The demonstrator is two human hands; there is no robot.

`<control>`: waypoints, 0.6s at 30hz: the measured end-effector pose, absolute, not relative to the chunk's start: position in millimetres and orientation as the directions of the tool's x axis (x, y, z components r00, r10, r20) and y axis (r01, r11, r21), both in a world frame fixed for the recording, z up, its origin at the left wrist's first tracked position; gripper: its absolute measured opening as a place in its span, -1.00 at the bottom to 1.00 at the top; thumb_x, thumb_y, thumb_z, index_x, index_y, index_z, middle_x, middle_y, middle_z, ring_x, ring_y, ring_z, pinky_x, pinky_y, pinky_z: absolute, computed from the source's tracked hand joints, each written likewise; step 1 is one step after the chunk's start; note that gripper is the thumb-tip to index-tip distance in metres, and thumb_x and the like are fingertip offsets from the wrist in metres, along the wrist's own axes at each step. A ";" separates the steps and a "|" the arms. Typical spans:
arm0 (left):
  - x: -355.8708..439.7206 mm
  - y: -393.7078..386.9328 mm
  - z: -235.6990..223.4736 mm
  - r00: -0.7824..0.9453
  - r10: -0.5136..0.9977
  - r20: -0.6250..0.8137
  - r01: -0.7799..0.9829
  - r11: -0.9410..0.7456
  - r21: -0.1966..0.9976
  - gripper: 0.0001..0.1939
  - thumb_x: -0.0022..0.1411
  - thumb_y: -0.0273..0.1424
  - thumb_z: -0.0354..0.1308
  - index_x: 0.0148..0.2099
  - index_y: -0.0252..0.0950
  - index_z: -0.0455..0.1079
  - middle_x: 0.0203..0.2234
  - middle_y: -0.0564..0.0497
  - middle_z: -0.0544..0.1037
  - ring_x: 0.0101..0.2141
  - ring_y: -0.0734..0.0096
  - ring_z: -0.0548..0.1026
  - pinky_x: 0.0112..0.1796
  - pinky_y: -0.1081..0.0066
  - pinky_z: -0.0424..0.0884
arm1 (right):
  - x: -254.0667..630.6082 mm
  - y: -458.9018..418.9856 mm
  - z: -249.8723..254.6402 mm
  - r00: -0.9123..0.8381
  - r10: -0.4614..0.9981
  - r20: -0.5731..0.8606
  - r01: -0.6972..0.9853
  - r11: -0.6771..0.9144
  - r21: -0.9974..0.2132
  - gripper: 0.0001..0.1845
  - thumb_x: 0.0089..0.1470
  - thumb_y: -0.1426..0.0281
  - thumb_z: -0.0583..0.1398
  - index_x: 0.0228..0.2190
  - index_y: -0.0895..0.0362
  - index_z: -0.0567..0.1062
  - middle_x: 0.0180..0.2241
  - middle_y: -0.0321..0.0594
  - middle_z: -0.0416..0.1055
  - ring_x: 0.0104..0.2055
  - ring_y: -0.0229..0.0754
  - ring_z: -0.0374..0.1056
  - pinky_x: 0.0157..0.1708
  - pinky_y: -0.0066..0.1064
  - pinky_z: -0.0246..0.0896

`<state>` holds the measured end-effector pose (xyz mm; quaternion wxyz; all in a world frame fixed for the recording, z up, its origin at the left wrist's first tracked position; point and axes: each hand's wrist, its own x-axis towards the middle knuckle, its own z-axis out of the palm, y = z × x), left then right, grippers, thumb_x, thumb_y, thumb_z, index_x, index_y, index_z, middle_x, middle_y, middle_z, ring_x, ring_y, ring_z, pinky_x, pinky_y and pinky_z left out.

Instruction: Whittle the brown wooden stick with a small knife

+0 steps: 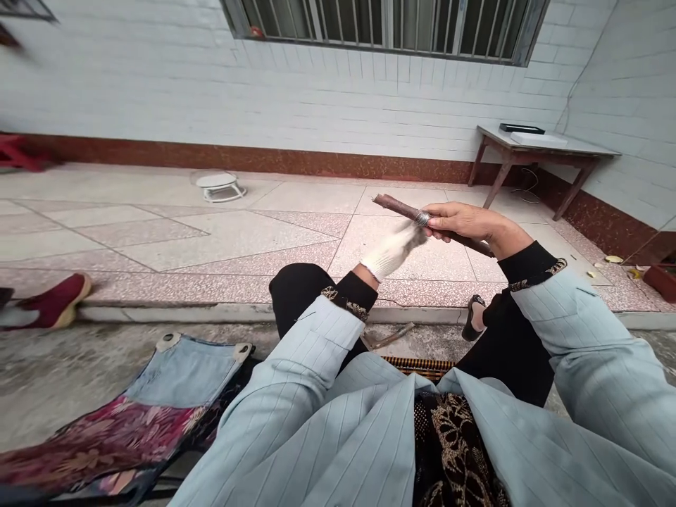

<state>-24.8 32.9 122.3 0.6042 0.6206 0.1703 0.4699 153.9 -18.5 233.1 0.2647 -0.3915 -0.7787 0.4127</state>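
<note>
A reddish-brown stick [396,205] is held out in front of me, slanting down to the right. Silvery wire [422,217] is wound around it in a tight band. My right hand [465,220], bare, is closed around the stick just right of the band, with the thumb and fingers close to the wire. A white knit glove with darkened fingertips covers my left hand [393,250], which is just under the wire band. Its fingers are blurred, so their grip cannot be made out.
A low white stool [219,184] stands on the tiled floor ahead. At the right wall is a wooden table [549,144]. A cloth-covered folding chair [184,370] is at my left, near another person's red shoe [58,301]. Sticks [391,336] lie between my legs, below the step.
</note>
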 end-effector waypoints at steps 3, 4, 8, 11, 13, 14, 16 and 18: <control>-17.2 22.7 118.2 0.592 0.750 0.297 -0.405 -0.042 0.913 -0.75 0.32 -0.19 0.08 -0.14 -0.26 0.39 -0.53 0.10 0.39 -0.62 0.59 0.30 -0.43 0.42 0.38 | 160.2 0.0 213.9 -0.505 0.853 0.134 0.372 0.355 -0.858 -0.88 0.09 0.31 0.27 -0.32 0.07 0.55 -0.42 -0.24 0.44 -0.48 -0.27 0.27 -0.48 -0.40 0.22; -18.7 20.9 112.4 0.574 0.772 0.273 -0.359 -0.063 0.931 -0.76 0.32 -0.20 0.07 -0.14 -0.26 0.40 -0.62 0.18 0.26 -0.69 0.65 0.12 -0.56 0.50 0.23 | 164.0 7.6 202.6 -0.460 0.876 0.143 0.382 0.341 -0.859 -0.85 0.09 0.31 0.25 -0.26 0.06 0.55 -0.42 -0.23 0.44 -0.49 -0.26 0.26 -0.49 -0.38 0.22; -30.6 21.8 83.5 0.592 0.774 0.224 0.011 -0.286 0.958 -0.81 0.24 -0.28 0.10 -0.23 -0.26 0.48 -0.67 0.13 0.23 -0.65 0.56 0.16 -0.58 0.48 0.09 | 174.7 36.1 141.6 -0.331 0.935 0.127 0.695 0.332 -0.638 -0.72 0.12 0.34 0.21 -0.10 0.03 0.55 -0.46 -0.22 0.44 -0.50 -0.20 0.29 -0.48 -0.34 0.15; -40.6 27.5 74.5 0.606 0.786 0.126 0.221 -0.319 0.922 -0.92 0.12 -0.38 0.21 -0.40 -0.24 0.50 -0.66 0.04 0.34 -0.60 0.45 0.28 -0.52 0.39 0.17 | 175.6 48.8 103.2 -0.295 0.945 0.140 0.891 0.325 -0.318 -0.89 0.06 0.43 0.26 -0.31 0.10 0.58 -0.45 -0.14 0.44 -0.44 -0.17 0.29 -0.40 -0.32 0.07; -47.3 34.1 77.5 0.606 0.792 0.073 0.267 -0.289 0.919 -0.91 0.13 -0.40 0.20 -0.38 -0.24 0.51 -0.61 0.01 0.41 -0.55 0.42 0.34 -0.49 0.39 0.19 | 177.7 52.3 91.6 -0.275 0.961 -0.011 0.939 0.266 -0.219 -0.97 0.03 0.47 0.28 -0.44 0.14 0.55 -0.47 -0.12 0.43 -0.45 -0.18 0.27 -0.41 -0.32 0.04; -49.9 38.5 80.7 0.610 0.791 0.044 0.290 -0.275 0.917 -0.90 0.15 -0.42 0.18 -0.37 -0.27 0.52 -0.60 0.01 0.41 -0.53 0.43 0.36 -0.47 0.40 0.20 | 179.8 52.1 90.1 -0.291 0.951 -0.105 0.941 0.264 -0.213 -0.93 0.04 0.45 0.27 -0.47 0.15 0.54 -0.49 -0.14 0.42 -0.47 -0.20 0.26 -0.42 -0.33 0.04; -52.0 48.4 88.1 0.625 0.781 -0.010 0.330 -0.253 0.909 -0.88 0.18 -0.45 0.16 -0.33 -0.35 0.52 -0.60 0.01 0.40 -0.51 0.47 0.36 -0.44 0.43 0.19 | 185.0 46.9 93.1 -0.410 0.823 -0.393 0.900 0.295 -0.322 -0.84 0.10 0.38 0.23 -0.48 0.17 0.52 -0.53 -0.19 0.40 -0.52 -0.25 0.24 -0.46 -0.37 0.06; -49.7 57.2 92.9 0.657 0.751 -0.069 0.367 -0.239 0.899 -0.88 0.19 -0.48 0.17 -0.29 -0.42 0.52 -0.60 0.01 0.38 -0.51 0.51 0.32 -0.43 0.45 0.17 | 189.6 34.9 101.3 -0.601 0.569 -0.561 0.792 0.327 -0.516 -0.77 0.14 0.33 0.20 -0.48 0.19 0.52 -0.60 -0.29 0.32 -0.56 -0.30 0.18 -0.49 -0.41 0.06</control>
